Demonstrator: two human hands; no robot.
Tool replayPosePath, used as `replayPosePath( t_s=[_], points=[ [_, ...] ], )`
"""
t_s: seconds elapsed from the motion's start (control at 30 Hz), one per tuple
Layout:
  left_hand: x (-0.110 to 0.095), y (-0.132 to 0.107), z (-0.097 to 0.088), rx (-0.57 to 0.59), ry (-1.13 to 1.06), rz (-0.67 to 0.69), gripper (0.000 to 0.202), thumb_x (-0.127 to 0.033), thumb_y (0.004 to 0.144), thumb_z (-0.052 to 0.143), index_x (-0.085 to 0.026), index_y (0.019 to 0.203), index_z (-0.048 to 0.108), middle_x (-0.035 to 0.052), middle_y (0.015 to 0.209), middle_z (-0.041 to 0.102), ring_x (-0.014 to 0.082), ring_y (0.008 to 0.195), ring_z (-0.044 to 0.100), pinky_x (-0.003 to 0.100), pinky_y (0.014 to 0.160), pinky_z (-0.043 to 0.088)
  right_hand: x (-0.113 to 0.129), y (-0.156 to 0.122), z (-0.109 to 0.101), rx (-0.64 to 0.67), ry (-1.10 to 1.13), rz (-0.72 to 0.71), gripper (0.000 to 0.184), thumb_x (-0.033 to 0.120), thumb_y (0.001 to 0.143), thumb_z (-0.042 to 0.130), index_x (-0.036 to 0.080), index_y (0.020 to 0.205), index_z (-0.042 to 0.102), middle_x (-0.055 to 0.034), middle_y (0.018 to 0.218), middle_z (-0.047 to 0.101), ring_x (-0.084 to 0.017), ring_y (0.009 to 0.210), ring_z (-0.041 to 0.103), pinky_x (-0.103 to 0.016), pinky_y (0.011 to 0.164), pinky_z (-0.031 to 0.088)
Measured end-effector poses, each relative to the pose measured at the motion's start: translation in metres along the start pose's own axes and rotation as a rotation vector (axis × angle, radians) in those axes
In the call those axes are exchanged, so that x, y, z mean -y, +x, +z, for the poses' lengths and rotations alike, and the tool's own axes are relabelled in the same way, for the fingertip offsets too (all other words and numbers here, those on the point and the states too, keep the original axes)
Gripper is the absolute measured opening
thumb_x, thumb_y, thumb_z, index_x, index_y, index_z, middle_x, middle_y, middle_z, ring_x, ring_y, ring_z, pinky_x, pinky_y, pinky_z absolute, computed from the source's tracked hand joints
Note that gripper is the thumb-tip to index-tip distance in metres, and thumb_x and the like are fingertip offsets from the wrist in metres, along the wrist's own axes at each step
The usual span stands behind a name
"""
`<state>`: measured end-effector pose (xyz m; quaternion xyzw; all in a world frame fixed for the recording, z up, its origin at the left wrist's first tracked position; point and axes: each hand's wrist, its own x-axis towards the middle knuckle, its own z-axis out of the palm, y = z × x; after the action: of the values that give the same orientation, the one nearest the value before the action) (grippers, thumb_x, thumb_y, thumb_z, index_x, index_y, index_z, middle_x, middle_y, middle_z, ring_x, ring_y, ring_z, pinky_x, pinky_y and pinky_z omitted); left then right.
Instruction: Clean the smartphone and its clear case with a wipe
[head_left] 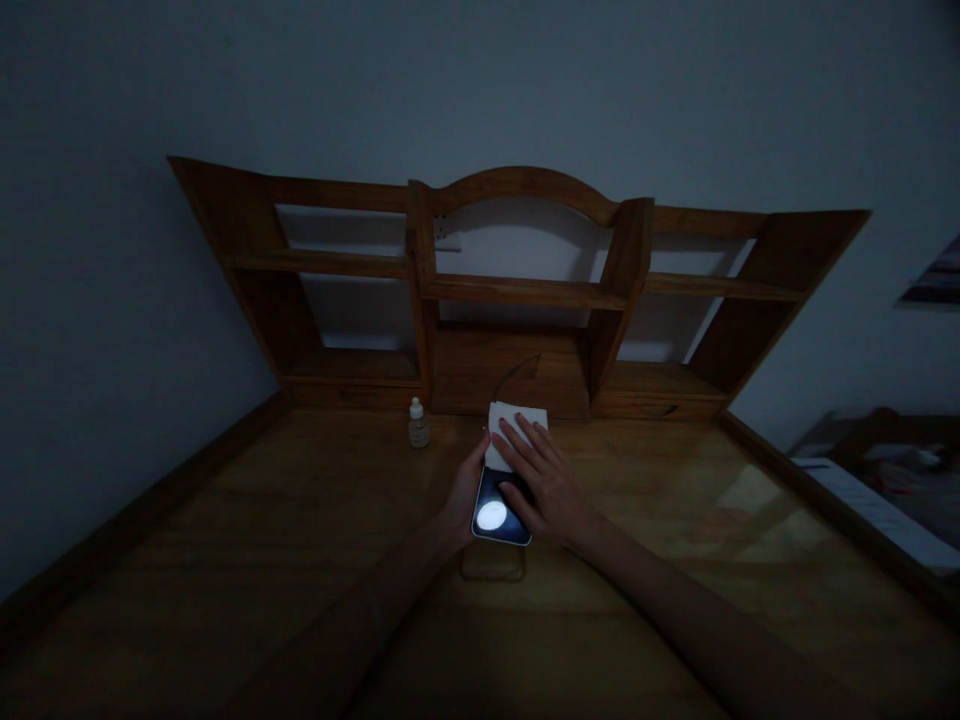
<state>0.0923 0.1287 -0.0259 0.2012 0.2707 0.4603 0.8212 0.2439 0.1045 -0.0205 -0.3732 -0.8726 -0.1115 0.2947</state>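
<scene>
A smartphone (501,508) with a dark glossy face and a bright round glare lies tilted in the middle of the wooden desk (315,500). My left hand (466,492) grips its left edge from below. My right hand (544,482) lies across its upper part, with the fingers pressing a folded white tissue (517,432) onto the phone and the thumb on the dark face. The tissue hides the phone's top end. A small bottle with a white cap (418,426) stands to the left of the hands, not touching them.
A rectangular translucent object, possibly a clear phone case (493,560), lies on the desk just below the phone. A wooden shelf unit (517,290) with a wall socket (448,232) behind it backs the desk. Raised wooden rims edge the desk, and a bed (877,500) shows at right.
</scene>
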Motion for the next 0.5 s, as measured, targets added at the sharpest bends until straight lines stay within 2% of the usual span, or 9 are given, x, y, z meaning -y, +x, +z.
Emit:
replayPosePath(
  t_s=[0.17, 0.37, 0.5],
  points=[
    [-0.0024, -0.0059, 0.0059, 0.001, 0.055, -0.065, 0.053, -0.052, 0.091, 0.057, -0.011, 0.122, 0.068, 0.0126, 0.103, 0.074, 0.0267, 0.096, 0.070, 0.034, 0.086, 0.053, 0.0019, 0.0002, 0.0023, -0.007, -0.071, 0.074, 0.065, 0.038, 0.100, 0.044, 0.022, 0.158, 0.019, -0.0050, 0.165, 0.018, -0.029, 0.152, 0.008, -0.057, 0.122, 0.019],
    [-0.0001, -0.0033, 0.0095, 0.042, -0.004, 0.031, 0.046, -0.045, 0.096, 0.051, -0.010, 0.121, 0.068, 0.0119, 0.107, 0.073, 0.0249, 0.101, 0.068, 0.034, 0.094, 0.049, 0.0028, -0.0002, 0.0045, 0.007, -0.093, 0.113, 0.066, 0.038, 0.101, 0.044, 0.023, 0.159, 0.017, -0.0036, 0.165, 0.015, -0.028, 0.152, 0.009, -0.055, 0.123, 0.021],
    [0.0018, 0.0010, 0.0064, -0.009, -0.007, 0.000, 0.046, -0.045, 0.095, 0.054, -0.010, 0.121, 0.068, 0.0125, 0.108, 0.073, 0.0255, 0.103, 0.068, 0.035, 0.095, 0.050, 0.0008, 0.0001, 0.0056, 0.015, -0.093, 0.106, 0.064, 0.036, 0.102, 0.042, 0.024, 0.159, 0.016, -0.0036, 0.165, 0.015, -0.026, 0.152, 0.009, -0.054, 0.123, 0.021]
  ],
)
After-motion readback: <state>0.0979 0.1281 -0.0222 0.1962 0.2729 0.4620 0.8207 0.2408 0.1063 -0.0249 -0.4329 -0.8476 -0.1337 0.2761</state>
